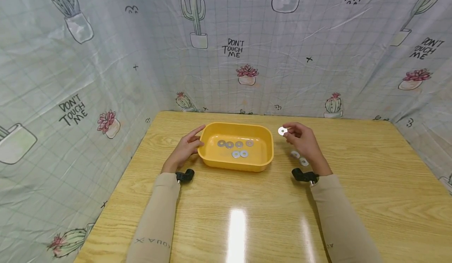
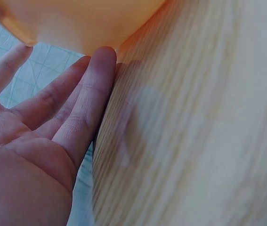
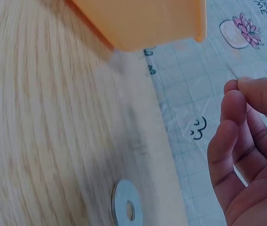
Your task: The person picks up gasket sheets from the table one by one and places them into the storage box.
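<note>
A yellow plastic basin (image 1: 235,165) sits on the table with several flat metal washers (image 1: 239,144) lying apart on its floor. At its left end my left hand (image 1: 184,149) holds the wall, thumb at the rim and the other fingers against the outside. These fingers (image 2: 84,101) reach along the basin's outer wall in the left wrist view. Right of the basin, my right hand (image 1: 303,142) pinches one washer (image 1: 282,131) by its edge between thumb and fingertips, above the table. Two loose washers (image 1: 304,161) lie under that hand; one washer (image 3: 126,205) shows in the right wrist view.
The wood-grain table (image 1: 212,200) reflects bright light at its front. A patterned cloth (image 1: 219,78) with cactus drawings hangs along the back and sides. Small black cameras (image 1: 304,175) sit on both wrists.
</note>
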A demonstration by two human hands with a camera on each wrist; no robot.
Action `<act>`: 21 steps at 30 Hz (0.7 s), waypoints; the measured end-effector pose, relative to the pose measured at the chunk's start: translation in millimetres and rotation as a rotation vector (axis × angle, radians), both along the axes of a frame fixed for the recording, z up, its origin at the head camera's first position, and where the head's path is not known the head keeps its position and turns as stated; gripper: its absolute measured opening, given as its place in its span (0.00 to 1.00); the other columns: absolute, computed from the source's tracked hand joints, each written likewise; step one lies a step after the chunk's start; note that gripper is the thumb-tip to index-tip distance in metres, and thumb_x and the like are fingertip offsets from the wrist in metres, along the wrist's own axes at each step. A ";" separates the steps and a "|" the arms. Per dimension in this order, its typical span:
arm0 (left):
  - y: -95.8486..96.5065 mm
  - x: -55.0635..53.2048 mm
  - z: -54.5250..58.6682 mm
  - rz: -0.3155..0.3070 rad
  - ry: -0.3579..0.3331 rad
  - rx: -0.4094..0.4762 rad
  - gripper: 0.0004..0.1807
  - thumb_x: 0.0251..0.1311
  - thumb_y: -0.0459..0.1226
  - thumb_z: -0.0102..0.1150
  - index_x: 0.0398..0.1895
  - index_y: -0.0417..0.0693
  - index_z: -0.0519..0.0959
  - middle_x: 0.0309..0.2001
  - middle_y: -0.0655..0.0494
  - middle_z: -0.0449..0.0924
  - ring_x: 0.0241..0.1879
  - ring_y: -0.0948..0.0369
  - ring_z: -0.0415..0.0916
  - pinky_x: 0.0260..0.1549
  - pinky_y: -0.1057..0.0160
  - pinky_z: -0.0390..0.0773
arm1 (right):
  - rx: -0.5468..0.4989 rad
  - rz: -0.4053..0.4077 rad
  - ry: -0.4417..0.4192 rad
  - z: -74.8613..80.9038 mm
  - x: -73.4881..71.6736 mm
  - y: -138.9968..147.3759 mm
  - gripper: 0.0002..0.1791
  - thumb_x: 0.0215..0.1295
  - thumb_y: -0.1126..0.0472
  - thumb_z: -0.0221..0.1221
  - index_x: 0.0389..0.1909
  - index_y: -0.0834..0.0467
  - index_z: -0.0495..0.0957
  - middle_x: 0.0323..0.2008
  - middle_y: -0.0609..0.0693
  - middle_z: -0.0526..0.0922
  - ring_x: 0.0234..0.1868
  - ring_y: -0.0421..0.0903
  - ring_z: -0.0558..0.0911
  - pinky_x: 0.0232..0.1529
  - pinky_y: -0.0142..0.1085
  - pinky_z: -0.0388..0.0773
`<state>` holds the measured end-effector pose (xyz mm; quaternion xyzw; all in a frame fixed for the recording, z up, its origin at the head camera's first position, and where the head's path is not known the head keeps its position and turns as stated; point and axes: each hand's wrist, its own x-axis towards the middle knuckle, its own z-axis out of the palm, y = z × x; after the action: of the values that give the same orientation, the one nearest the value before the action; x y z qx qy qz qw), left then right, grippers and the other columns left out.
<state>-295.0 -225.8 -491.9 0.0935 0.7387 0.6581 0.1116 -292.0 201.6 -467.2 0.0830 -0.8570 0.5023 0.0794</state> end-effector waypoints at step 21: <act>-0.8 -1.1 -0.3 -0.011 -0.012 0.000 0.38 0.71 0.31 0.52 0.81 0.65 0.59 0.70 0.33 0.68 0.65 0.35 0.71 0.53 0.53 0.85 | -0.047 0.130 0.018 12.1 6.6 -34.8 0.16 0.71 0.67 0.61 0.58 0.63 0.81 0.40 0.62 0.81 0.31 0.49 0.78 0.30 0.29 0.77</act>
<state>-296.1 -226.6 -492.2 0.0933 0.7374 0.6582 0.1197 -285.5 166.8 -455.1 0.1410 -0.8369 0.5258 0.0563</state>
